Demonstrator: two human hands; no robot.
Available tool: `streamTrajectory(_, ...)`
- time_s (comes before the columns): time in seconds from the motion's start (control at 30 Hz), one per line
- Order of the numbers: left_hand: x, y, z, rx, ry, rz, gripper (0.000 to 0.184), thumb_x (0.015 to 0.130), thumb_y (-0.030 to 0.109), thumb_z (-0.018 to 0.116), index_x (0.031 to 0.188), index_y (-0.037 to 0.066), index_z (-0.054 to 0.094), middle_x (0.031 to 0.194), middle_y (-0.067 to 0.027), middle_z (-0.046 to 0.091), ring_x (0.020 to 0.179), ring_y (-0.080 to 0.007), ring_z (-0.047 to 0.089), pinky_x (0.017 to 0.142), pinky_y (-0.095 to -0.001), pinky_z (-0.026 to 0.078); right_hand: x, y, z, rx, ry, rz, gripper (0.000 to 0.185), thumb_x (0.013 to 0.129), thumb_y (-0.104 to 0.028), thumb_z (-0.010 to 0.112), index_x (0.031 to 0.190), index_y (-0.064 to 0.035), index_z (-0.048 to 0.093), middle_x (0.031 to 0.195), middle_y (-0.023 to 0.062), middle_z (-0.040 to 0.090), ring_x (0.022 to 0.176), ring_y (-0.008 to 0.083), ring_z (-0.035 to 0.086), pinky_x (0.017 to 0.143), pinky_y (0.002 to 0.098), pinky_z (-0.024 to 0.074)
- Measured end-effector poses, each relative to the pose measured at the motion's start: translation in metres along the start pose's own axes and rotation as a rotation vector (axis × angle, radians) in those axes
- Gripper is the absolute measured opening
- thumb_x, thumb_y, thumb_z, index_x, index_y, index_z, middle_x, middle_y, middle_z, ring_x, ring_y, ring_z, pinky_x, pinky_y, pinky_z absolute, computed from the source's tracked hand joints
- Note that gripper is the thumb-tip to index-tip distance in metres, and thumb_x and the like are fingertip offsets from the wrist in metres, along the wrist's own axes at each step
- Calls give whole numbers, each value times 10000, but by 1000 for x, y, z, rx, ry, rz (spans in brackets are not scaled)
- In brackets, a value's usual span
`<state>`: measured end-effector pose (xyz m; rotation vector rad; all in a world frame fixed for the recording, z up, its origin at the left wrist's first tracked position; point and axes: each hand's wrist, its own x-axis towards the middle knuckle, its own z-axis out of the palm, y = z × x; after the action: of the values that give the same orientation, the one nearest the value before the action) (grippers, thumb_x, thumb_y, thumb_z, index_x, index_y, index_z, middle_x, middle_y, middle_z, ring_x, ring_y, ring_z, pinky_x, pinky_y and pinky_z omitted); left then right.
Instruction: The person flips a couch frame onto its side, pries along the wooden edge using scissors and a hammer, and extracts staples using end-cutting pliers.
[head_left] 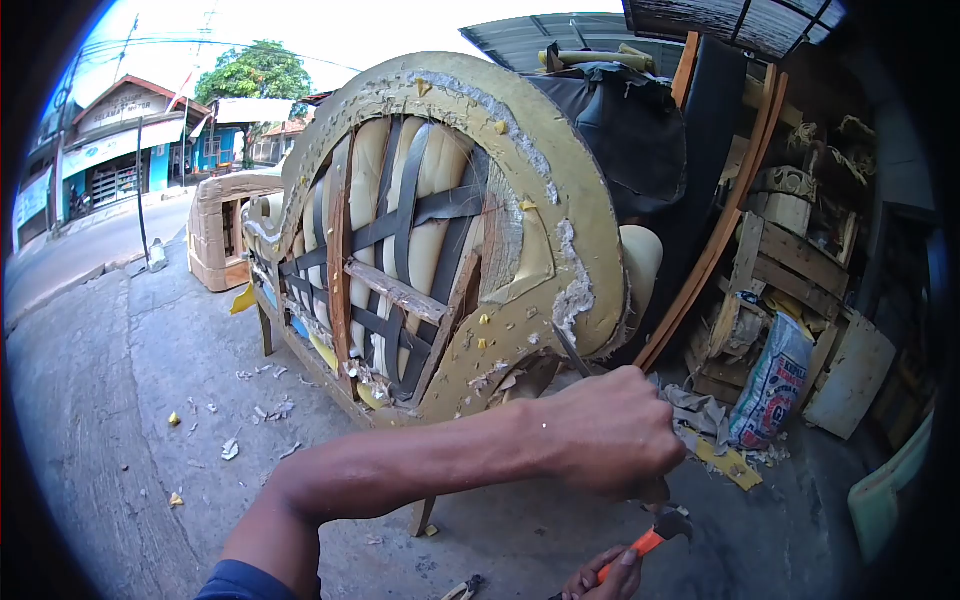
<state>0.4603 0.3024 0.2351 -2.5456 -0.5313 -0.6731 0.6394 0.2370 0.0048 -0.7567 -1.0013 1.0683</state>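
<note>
A sofa frame (470,385) with a gold-painted, curved back stands in front of me, its dark webbing straps (412,190) and pale padding exposed. My left hand (622,430) is a fist around a chisel (572,350), whose thin metal blade reaches up to the lower right of the frame; the fist hides most of its handle. At the bottom, my right hand (608,578) grips a hammer (648,540) by its orange handle. The hammer's dark head is just below my left fist. Rough whitish residue (572,280) and yellow foam bits cling along the frame's edge.
Pliers (464,588) lie on the concrete floor at the bottom, and scraps (230,449) are scattered at the left. A printed sack (772,380) leans against stacked wooden frames at right. Long wooden strips (722,230) stand behind the sofa. Another wrapped frame (215,235) sits near the road.
</note>
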Motion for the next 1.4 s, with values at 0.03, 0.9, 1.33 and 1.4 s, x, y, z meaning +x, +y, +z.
streamTrajectory(0.03,5,2,1,-44,36,44,342,756,359,786,743,46,647,624,-115,637,611,-335,670,547,-446,487,0,-1,1,-3,-1,-2,393,1071,-467,478,900,-113,490,592,-7,392,402,91,362,363,272,352)
streamTrajectory(0.9,53,-15,-53,-688,184,-91,325,763,248,851,769,-33,686,670,-193,653,654,-380,656,606,-439,518,28,-108,10,238,-31,-660,441,1047,-523,513,1020,-86,564,633,19,445,412,103,349,365,282,357)
streamTrajectory(1.33,64,-26,-47,-561,23,-131,253,774,192,836,801,-17,696,686,-186,671,704,-346,696,637,-421,539,52,-139,15,-108,75,-507,415,1077,-498,454,965,-100,496,628,0,405,411,84,333,362,278,347)
streamTrajectory(1.4,67,-28,-43,-504,34,-138,251,777,193,834,812,-17,702,681,-177,676,701,-333,705,644,-417,545,55,-142,20,81,102,-540,417,1079,-499,447,957,-102,483,626,-1,402,406,83,329,357,278,343)
